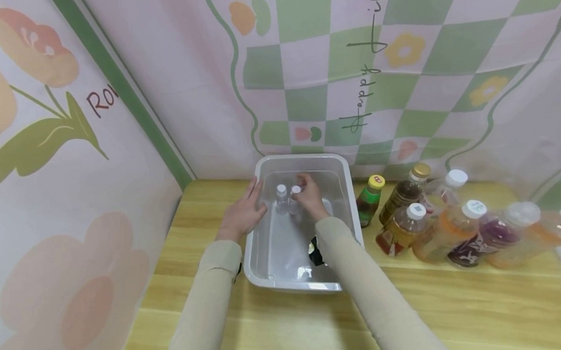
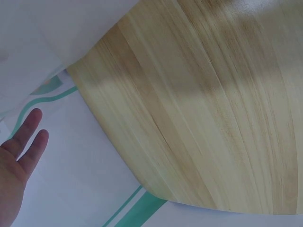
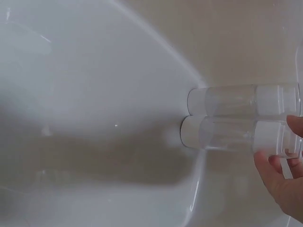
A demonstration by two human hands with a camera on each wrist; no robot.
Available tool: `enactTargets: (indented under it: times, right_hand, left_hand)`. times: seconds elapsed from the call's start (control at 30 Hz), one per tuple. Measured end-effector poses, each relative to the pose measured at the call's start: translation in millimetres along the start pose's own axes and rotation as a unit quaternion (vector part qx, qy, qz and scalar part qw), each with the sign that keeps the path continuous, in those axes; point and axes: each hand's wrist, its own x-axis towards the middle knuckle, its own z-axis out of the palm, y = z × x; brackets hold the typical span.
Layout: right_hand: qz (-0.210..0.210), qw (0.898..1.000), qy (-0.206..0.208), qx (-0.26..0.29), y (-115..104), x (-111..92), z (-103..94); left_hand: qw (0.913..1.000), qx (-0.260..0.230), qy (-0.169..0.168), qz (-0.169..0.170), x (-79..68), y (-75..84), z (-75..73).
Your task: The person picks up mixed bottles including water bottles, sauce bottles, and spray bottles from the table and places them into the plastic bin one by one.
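A pale plastic basin (image 1: 287,288) stands on the wooden table against the patterned curtain. Inside it, near the far end, two small clear bottles with white caps stand upright side by side. My right hand (image 1: 312,199) reaches into the basin and pinches the right bottle (image 1: 293,206) near its cap. The left bottle (image 1: 281,200) stands close beside it. In the right wrist view, thumb and fingers lie around the top of the held bottle (image 3: 227,134). My left hand (image 1: 243,213) rests at the basin's left rim, its fingers straight; two fingers (image 2: 29,142) show in the left wrist view.
Right of the basin several drink bottles stand in a group: a green-labelled one with a yellow cap (image 1: 370,201), a dark gold-capped one (image 1: 403,195), a purple-labelled one (image 1: 475,246) and orange ones (image 1: 445,234). The table's left edge (image 1: 162,262) meets a printed curtain.
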Motion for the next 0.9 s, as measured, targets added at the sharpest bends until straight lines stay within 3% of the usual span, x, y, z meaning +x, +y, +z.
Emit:
enactTargets:
  times: [0.57, 0.73, 0.83, 0.9]
  right_hand:
    - [-0.008, 1.0, -0.019, 0.0, 3, 2, 0.3]
    - [0.015, 0.999, -0.024, 0.022, 1, 3, -1.7]
    - [0.007, 0.998, -0.023, 0.061, 8, 10, -0.9]
    - [-0.021, 0.995, 0.01, 0.093, 33, 33, 9.0]
  left_hand:
    - [1.0, 0.004, -0.002, -0.005, -0.5, 1.4, -1.6]
    - [0.9999, 0.007, -0.008, -0.011, -0.5, 4.0, -3.0]
    - [0.9998, 0.008, -0.012, -0.015, -0.3, 5.4, -4.4]
    - [0.9997, 0.008, -0.016, -0.017, -0.3, 6.0, -5.0]
